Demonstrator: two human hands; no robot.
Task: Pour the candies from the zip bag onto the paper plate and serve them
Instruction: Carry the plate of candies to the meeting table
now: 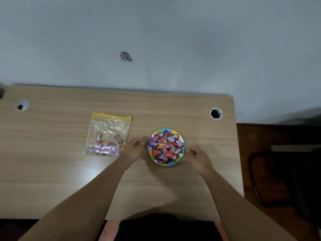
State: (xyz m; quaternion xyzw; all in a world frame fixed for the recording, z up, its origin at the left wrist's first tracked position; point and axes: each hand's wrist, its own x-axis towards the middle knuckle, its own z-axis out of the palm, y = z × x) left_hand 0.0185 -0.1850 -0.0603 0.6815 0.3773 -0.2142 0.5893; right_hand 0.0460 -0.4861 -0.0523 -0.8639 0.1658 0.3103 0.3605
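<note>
A small colourful paper plate (170, 164) sits on the wooden desk, heaped with wrapped candies (165, 146) in red, purple and dark wrappers. Left of it lies a clear zip bag (109, 126) with a yellow seal, flat on the desk, several candies still at its lower end. My left hand (133, 149) hovers just left of the plate, fingers curled and apart, holding nothing. My right hand (199, 158) is just right of the plate, also loosely curled and empty. Neither hand touches the plate rim as far as I can see.
The wooden desk (69, 171) stands against a pale wall, with a cable hole at the back left (21, 105) and another at the back right (215, 113). A dark chair (281, 180) stands off the desk's right edge on a brown floor.
</note>
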